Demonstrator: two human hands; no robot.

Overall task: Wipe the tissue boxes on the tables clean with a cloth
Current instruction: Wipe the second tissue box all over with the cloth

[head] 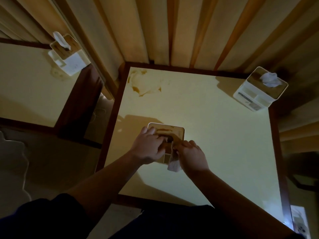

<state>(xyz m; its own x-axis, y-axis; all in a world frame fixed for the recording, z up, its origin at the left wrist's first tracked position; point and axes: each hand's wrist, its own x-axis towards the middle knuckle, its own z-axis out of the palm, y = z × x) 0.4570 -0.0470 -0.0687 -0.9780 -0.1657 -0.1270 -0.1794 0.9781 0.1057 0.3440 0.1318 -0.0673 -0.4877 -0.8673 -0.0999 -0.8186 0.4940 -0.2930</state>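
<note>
A white tissue box with a wooden lid (178,131) stands near the middle of the pale table (215,144). My left hand (148,146) grips its left side, fingers over the lid. My right hand (192,156) holds a white cloth (173,165) against the box's front right part. The hands hide much of the box. A second tissue box (259,88) with a tissue sticking up sits at the table's far right corner. A third tissue box (66,54) stands on the neighbouring table (25,83) at the left.
Brownish stains (143,83) mark the far left corner of the pale table. Wooden wall panels (172,28) run behind both tables. A dark gap with a floor cushion (101,104) separates the tables. A phone-like object (299,223) lies at the lower right.
</note>
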